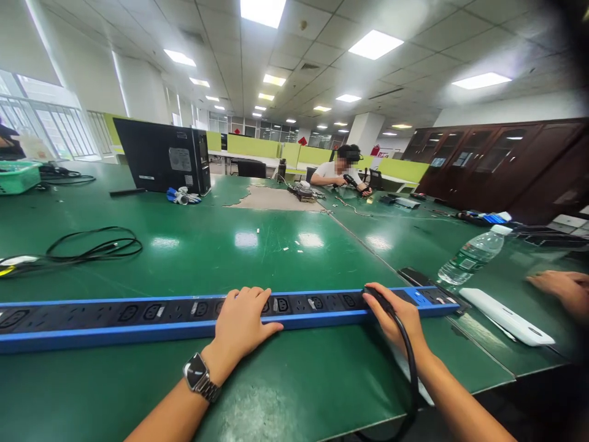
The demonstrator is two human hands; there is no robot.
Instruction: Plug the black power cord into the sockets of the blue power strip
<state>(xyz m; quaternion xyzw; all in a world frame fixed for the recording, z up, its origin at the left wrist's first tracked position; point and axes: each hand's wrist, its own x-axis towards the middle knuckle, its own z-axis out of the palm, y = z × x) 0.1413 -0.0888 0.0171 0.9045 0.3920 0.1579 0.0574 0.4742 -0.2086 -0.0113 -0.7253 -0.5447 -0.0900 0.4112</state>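
A long blue power strip (175,334) with a black socket face lies across the green table. My left hand (242,316), with a watch on its wrist, rests over the strip's middle, fingers wrapped across it and thumb along the front edge. Farther right, my right hand (398,313) holds a black plug at the strip's sockets. From the plug a thick black cable (411,362) curves down past the table's front edge. Whether the plug sits in a socket is hidden by the fingers.
Right of the strip are a white flat device (510,316), a tilted water bottle (476,255) and another person's hand (559,285). A coiled black cable (108,248) lies left. Behind stand a computer tower (161,156) and gloves (184,196); a person (329,172) works across the table.
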